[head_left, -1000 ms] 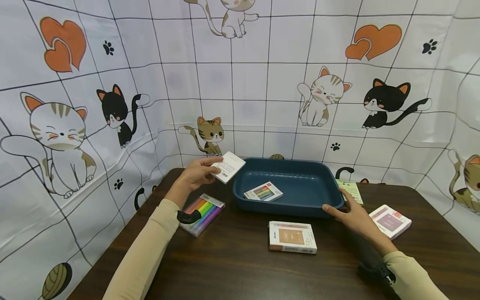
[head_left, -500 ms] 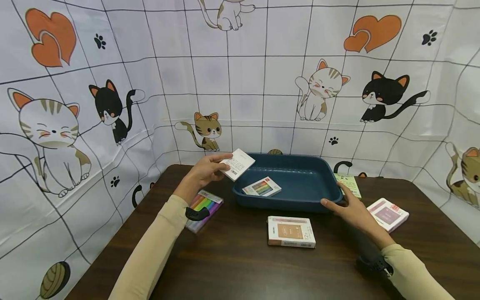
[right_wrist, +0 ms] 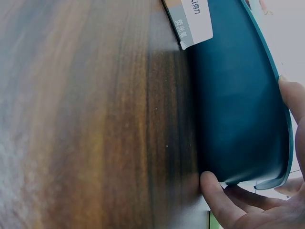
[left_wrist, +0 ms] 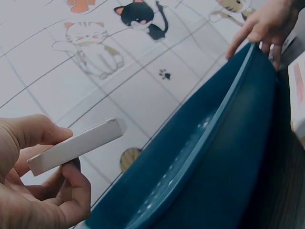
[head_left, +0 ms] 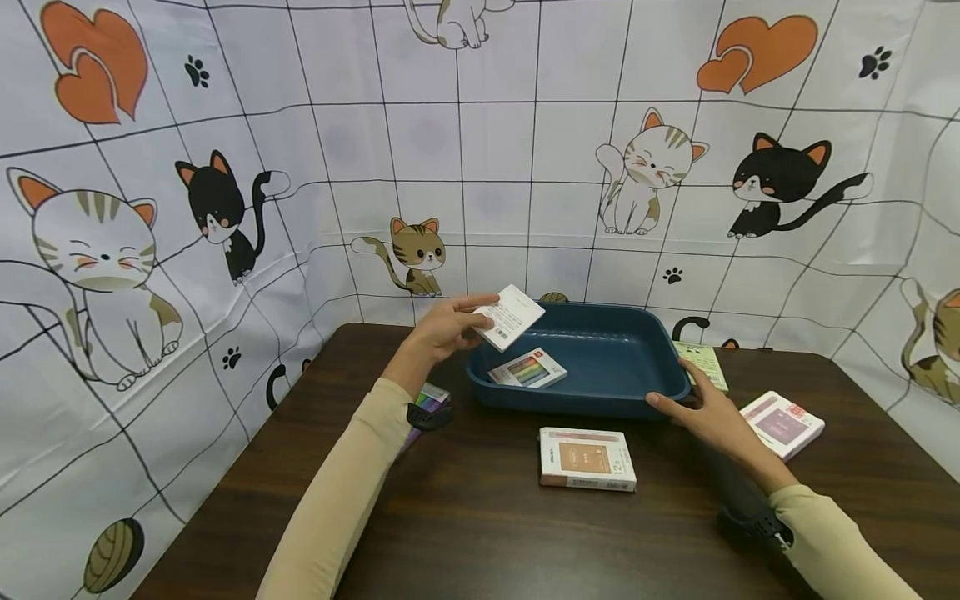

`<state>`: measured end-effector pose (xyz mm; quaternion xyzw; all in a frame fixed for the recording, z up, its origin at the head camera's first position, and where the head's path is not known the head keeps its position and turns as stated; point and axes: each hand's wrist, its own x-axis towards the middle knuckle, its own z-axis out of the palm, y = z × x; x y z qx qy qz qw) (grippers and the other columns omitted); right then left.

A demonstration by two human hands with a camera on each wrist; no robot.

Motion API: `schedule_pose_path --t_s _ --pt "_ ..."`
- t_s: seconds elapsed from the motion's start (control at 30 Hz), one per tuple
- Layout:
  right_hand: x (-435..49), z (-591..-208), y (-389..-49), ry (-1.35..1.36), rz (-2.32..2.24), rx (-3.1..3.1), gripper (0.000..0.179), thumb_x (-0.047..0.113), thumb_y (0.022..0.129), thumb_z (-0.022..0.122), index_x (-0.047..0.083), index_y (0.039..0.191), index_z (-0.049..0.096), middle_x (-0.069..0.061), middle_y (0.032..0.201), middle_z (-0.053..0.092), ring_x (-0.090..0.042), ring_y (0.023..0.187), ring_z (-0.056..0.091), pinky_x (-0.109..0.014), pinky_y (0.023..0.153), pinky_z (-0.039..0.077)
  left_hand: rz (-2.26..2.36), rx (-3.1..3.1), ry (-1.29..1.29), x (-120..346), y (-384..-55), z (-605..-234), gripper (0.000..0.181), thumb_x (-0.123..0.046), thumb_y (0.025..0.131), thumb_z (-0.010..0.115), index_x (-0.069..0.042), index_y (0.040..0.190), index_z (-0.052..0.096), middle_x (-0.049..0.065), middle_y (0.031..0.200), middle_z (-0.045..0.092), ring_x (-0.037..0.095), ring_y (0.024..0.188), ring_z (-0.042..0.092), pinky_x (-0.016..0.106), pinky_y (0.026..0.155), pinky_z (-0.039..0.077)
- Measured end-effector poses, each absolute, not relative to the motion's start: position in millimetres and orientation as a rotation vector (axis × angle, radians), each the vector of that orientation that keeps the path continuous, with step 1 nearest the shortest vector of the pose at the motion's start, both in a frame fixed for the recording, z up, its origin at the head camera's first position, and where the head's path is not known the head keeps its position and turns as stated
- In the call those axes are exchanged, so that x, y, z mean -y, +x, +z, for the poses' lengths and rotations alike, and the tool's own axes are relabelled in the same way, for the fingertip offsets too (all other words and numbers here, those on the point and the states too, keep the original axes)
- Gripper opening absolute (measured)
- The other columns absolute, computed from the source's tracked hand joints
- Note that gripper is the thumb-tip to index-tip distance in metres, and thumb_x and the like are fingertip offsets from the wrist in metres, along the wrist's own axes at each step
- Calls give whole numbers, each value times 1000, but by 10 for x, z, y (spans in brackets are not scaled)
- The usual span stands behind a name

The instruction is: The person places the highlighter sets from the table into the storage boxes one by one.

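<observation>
Pinched between thumb and curled fingers of the left hand (head_left: 442, 329): a white box (head_left: 513, 317), held tilted at the left end of a blue tray (head_left: 615, 350). Overlapping the tray's back left corner in the head view; in the left wrist view, seen edge-on and apart from the rim.

Wrapped around the tray's near right corner: the right hand (head_left: 708, 421), spread wide, with one digit at the rim and another low on the outer wall.

Lying inside the tray, near its left front edge: a small box (head_left: 528, 369) with a rainbow picture. To the right of it, a broad sweep of tray floor reaching to the far end wall.

Just in front of the tray's near wall: an orange box (head_left: 587, 458). Ahead of that, between the sleeves, a wide stretch of dark table (head_left: 480, 533).

Beyond the right hand, near the tray's right end: a green pack (head_left: 703, 365). Farther right, inside the table's edge: a purple box (head_left: 783, 423). Mostly hidden behind the left wrist: a colour pack (head_left: 431, 395).
</observation>
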<state>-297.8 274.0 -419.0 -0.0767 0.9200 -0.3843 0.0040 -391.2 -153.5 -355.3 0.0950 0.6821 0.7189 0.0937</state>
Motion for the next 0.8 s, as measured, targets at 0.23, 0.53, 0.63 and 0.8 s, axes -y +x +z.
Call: schedule_pose_path --t_s 0.23,0.53,0.63,0.8 --pt "-2737 -4184 -2981 -231 -1211 -2885 108 62 93 65 14 165 0 -41 146 39 -33 101 70 -60 92 50 2117 -1975 335 1227 -3932 -3545 48 2 93 72 -14 138 66 9 139 54 24 99 61 53 97 45" --pt "-2734 -4180 -2982 -216 -1186 -2891 109 64 92 64 15 165 -1 -41 147 37 -36 105 68 -63 93 48 2109 -2000 315 1042 -3947 -3570 50 3 92 71 -15 138 66 8 138 54 28 108 61 55 99 45" --pt "-2739 -4185 -2978 -213 -1195 -2885 109 64 92 65 16 165 -1 -41 147 38 -33 101 70 -63 93 49 2079 -2001 324 980 -3944 -3585 50 2 92 71 -16 139 65 7 138 55 28 108 61 55 100 44" --pt "-2730 -4194 -2980 -216 -1187 -2894 109 64 92 65 14 165 1 -41 146 40 -39 109 66 -62 93 49 2051 -1984 310 898 -3917 -3614 50 0 92 72 -17 138 66 6 135 58 26 106 62 61 106 38"
